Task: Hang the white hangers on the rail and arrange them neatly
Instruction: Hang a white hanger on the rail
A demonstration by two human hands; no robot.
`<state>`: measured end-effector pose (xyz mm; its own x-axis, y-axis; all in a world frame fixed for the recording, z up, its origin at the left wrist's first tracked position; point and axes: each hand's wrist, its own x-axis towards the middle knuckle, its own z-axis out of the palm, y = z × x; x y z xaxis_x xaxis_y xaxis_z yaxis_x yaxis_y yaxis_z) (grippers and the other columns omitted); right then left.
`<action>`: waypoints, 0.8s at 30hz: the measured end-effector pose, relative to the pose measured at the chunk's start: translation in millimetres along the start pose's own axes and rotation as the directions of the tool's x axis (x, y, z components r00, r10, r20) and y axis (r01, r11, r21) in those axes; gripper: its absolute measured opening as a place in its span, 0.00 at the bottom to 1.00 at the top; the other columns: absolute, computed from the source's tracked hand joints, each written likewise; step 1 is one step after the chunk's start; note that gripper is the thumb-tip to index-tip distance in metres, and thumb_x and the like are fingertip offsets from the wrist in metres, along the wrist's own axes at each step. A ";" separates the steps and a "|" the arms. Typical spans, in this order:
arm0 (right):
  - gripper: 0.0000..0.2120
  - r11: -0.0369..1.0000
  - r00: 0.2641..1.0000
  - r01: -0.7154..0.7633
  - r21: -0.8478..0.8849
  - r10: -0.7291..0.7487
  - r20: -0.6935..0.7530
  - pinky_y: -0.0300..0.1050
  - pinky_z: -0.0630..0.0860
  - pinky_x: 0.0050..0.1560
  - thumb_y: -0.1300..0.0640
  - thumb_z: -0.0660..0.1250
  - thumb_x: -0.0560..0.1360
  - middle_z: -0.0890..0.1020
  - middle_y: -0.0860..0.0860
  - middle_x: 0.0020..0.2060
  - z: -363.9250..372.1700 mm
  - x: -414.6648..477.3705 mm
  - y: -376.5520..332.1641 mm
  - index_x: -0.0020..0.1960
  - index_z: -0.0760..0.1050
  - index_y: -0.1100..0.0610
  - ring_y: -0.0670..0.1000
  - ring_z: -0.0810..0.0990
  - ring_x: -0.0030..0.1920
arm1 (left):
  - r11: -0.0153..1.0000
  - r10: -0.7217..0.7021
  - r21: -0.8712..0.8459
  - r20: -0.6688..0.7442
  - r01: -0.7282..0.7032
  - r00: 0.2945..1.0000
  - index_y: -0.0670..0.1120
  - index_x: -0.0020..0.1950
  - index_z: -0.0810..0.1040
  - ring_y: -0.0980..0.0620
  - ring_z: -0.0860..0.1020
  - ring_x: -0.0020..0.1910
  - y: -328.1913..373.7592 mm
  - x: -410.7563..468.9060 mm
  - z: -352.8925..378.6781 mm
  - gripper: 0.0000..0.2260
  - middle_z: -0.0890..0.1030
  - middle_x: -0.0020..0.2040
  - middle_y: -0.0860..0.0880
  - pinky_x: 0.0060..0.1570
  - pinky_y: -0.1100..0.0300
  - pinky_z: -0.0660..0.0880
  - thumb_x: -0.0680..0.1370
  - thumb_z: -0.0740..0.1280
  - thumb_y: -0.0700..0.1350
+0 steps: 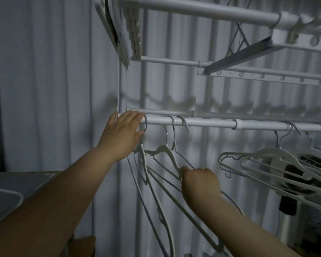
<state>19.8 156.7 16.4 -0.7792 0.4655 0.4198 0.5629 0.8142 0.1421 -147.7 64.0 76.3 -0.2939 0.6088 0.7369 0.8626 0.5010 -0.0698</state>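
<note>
The right hand (198,180) grips the shoulder of a white plastic hanger (167,154) hooked on the white tubular metal rail (202,123). The left hand (121,134) clasps the rail's left end.

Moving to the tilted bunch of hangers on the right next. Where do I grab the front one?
Grip the front hanger at its white neck just under the metal hook, coming from the left: that side is open, the other hangers crowd its right.
</note>
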 end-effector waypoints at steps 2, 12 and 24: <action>0.13 0.996 0.999 -0.041 0.083 0.039 0.020 0.43 0.66 0.43 0.67 0.56 0.76 0.78 0.53 0.42 -3.2 5.2 -2.3 0.59 0.69 0.60 0.54 0.74 0.41 | 1.000 -0.014 -0.024 -0.028 0.013 0.999 0.46 0.73 0.59 0.52 0.58 0.73 1.1 1.2 -0.8 0.22 0.62 0.73 0.49 0.72 0.55 0.45 0.80 0.56 0.46; 0.11 0.978 0.983 -0.117 0.176 0.088 0.163 0.44 0.69 0.47 0.67 0.56 0.76 0.77 0.58 0.56 -7.3 51.5 -15.4 0.57 0.73 0.64 0.58 0.77 0.56 | 0.996 0.020 -0.082 -0.019 -0.021 1.000 0.47 0.73 0.59 0.52 0.58 0.74 -10.1 3.0 -0.4 0.21 0.61 0.74 0.50 0.72 0.55 0.45 0.80 0.55 0.45; 0.14 0.903 0.938 -0.231 0.362 0.108 0.331 0.43 0.76 0.45 0.56 0.55 0.79 0.83 0.56 0.47 37.4 -32.1 35.2 0.59 0.75 0.58 0.52 0.81 0.43 | 0.919 0.074 -0.360 -0.238 -0.158 0.968 0.41 0.60 0.77 0.55 0.62 0.68 31.4 -44.1 19.9 0.24 0.74 0.65 0.41 0.67 0.58 0.45 0.74 0.53 0.53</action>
<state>54.3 183.3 -25.6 -0.7611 0.6388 0.1122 0.5889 0.7531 -0.2932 -115.9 65.1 28.2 -0.1232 0.4802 0.8685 0.9879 0.1423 0.0614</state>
